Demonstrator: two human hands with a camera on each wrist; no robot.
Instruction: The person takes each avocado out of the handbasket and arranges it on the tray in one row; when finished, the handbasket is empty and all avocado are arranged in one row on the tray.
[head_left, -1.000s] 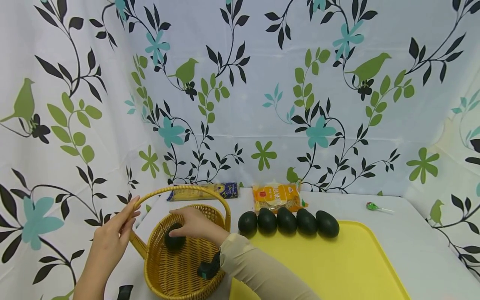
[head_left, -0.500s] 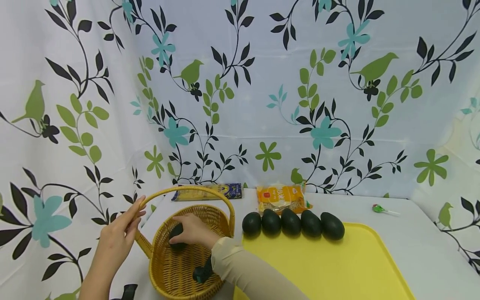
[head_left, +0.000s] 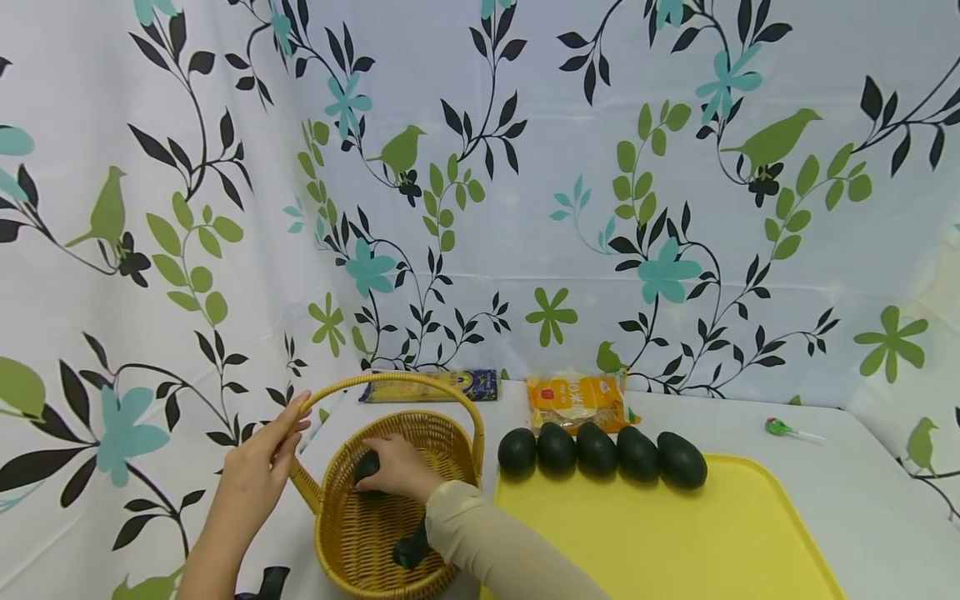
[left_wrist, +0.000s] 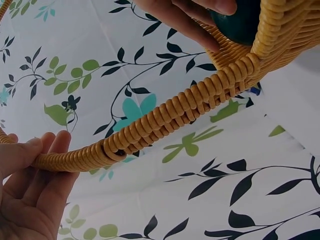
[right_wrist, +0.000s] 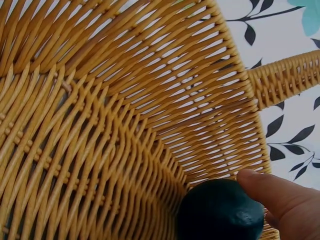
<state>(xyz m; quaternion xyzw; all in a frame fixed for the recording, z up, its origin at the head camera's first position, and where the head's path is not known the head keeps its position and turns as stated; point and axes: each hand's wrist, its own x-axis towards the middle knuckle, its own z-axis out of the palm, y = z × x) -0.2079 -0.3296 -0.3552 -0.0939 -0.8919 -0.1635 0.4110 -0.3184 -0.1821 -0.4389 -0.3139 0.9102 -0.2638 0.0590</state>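
A wicker basket (head_left: pixel 360 546) with an arched handle (left_wrist: pixel 185 107) stands to the left of the yellow tray, tilted in the head view. My left hand (head_left: pixel 255 475) holds the handle on its left side, thumb and fingers on either side of the wicker in the left wrist view. Down inside the basket, my right hand (head_left: pixel 402 468) grips a dark green avocado (head_left: pixel 366 468) by the left inner wall. The right wrist view shows the thumb on top of this avocado (right_wrist: pixel 220 212), close to the woven side; the other fingers are mostly hidden.
Several more avocados (head_left: pixel 596 450) line the back edge of the yellow tray (head_left: pixel 675 542). Behind them lie an orange food bag (head_left: pixel 573 400) and a long blue-and-yellow packet (head_left: pixel 431 386). A lollipop (head_left: pixel 780 427) lies at the right. Patterned cloth hangs behind the table.
The head view has turned, so everything sits farther right in it. My right hand has shifted the avocado slightly toward the basket's left wall. The left hand keeps its hold on the handle.
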